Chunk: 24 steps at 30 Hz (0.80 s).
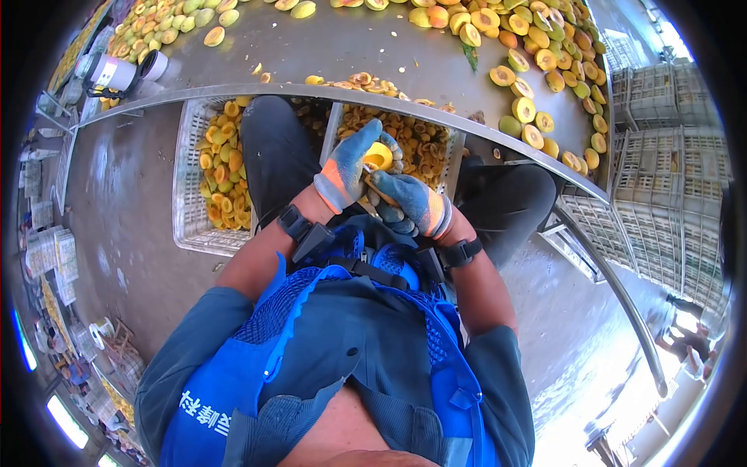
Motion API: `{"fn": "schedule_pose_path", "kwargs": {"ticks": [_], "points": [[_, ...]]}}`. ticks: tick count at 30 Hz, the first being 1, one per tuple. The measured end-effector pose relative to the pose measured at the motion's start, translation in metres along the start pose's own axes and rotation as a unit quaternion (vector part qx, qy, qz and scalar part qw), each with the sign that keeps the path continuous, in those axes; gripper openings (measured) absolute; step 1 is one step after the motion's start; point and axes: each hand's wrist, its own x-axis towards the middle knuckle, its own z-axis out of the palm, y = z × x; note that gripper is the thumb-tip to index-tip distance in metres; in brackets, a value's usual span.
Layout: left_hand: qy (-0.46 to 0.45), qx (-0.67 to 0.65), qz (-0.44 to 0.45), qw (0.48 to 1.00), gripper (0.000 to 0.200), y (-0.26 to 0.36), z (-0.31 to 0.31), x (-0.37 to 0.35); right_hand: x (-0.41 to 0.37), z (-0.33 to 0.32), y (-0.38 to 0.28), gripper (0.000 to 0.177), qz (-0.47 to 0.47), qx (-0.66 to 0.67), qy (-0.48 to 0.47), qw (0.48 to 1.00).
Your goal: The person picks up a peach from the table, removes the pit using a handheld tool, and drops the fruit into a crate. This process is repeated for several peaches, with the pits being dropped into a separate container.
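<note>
My left hand (350,165), in a grey-blue and orange work glove, is closed around a yellow fruit half (378,157) with a hollowed, cup-like face. Just right of it and slightly lower, my right hand (415,204) in a matching glove is closed, with its thumb toward the fruit. What the right fingers hold is hidden; a small thin edge shows where the hands meet. Both hands are over my lap, in front of a crate (333,128) of brownish-yellow fruit pieces. To the left, a white plastic crate (184,194) contains hollowed fruit halves (226,167).
A metal table (350,47) with a raised rim crosses ahead, bearing piles of cut fruit (545,58) at right and back left. Grey-white cups (113,71) sit at its left end. Stacked crates (661,171) and a curved metal bar (622,303) are at right.
</note>
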Motion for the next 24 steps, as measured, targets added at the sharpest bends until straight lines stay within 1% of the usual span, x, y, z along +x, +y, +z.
{"fn": "schedule_pose_path", "kwargs": {"ticks": [2, 5, 6, 7, 8, 9, 10, 11, 12, 13, 14, 16, 17, 18, 20, 21, 22, 24], "points": [[0.002, -0.031, -0.022, 0.999, 0.041, 0.006, -0.001, 0.001, 0.001, -0.002, 0.001, 0.039, -0.007, -0.041, 0.0, 0.999], [0.106, -0.024, 0.075, 0.991, 0.04, 0.04, -0.001, -0.008, -0.002, -0.006, -0.007, 0.036, -0.006, -0.147, -0.05, 0.988], [0.088, -0.018, 0.134, 0.987, 0.038, 0.05, -0.027, -0.005, -0.001, 0.001, -0.004, 0.037, -0.081, -0.209, 0.013, 0.974], [0.123, 0.032, 0.216, 0.968, 0.036, 0.067, -0.034, -0.016, 0.0, 0.012, 0.002, 0.037, -0.158, -0.266, 0.076, 0.948], [0.156, 0.082, 0.294, 0.939, 0.035, 0.083, -0.041, -0.027, 0.002, 0.021, 0.007, 0.038, -0.233, -0.318, 0.141, 0.908], [0.192, 0.112, 0.341, 0.913, 0.035, 0.099, -0.057, -0.037, 0.011, 0.02, 0.018, 0.041, -0.28, -0.326, 0.182, 0.885], [0.225, 0.141, 0.385, 0.884, 0.035, 0.114, -0.074, -0.048, 0.02, 0.012, 0.028, 0.041, -0.198, -0.425, 0.195, 0.862], [0.287, 0.161, 0.401, 0.855, 0.034, 0.126, -0.089, -0.058, 0.03, 0.002, 0.035, 0.041, -0.113, -0.517, 0.205, 0.823], [0.347, 0.182, 0.414, 0.822, 0.033, 0.139, -0.106, -0.07, 0.036, -0.003, 0.038, 0.042, -0.026, -0.599, 0.213, 0.771], [0.402, 0.426, 0.404, 0.702, 0.032, 0.153, -0.149, -0.088, 0.036, -0.006, 0.036, 0.049, 0.022, -0.559, 0.206, 0.803], [0.431, 0.632, 0.372, 0.526, 0.032, 0.161, -0.186, -0.093, 0.037, -0.01, 0.035, 0.05, 0.023, -0.564, 0.202, 0.8], [0.437, 0.702, 0.402, 0.394, 0.031, 0.153, -0.192, -0.104, 0.038, -0.012, 0.044, 0.051, 0.014, -0.576, 0.196, 0.793], [0.437, 0.728, 0.418, 0.322, 0.032, 0.159, -0.189, -0.099, 0.042, -0.016, 0.045, 0.052, 0.001, -0.572, 0.187, 0.799], [0.407, 0.711, 0.417, 0.394, 0.031, 0.164, -0.178, -0.083, 0.043, -0.018, 0.049, 0.053, -0.004, -0.568, 0.174, 0.804], [0.341, 0.67, 0.399, 0.525, 0.031, 0.159, -0.134, -0.049, 0.047, -0.021, 0.054, 0.052, -0.038, -0.533, 0.178, 0.826], [0.3, 0.672, 0.412, 0.537, 0.031, 0.161, -0.114, -0.026, 0.046, -0.021, 0.053, 0.049, -0.058, -0.497, 0.179, 0.847], [0.256, 0.674, 0.423, 0.549, 0.031, 0.164, -0.093, 0.001, 0.044, -0.02, 0.048, 0.048, -0.061, -0.493, 0.185, 0.848], [0.208, 0.64, 0.359, 0.647, 0.032, 0.164, -0.046, 0.052, 0.038, -0.021, 0.037, 0.046, -0.064, -0.484, 0.202, 0.849]]}}
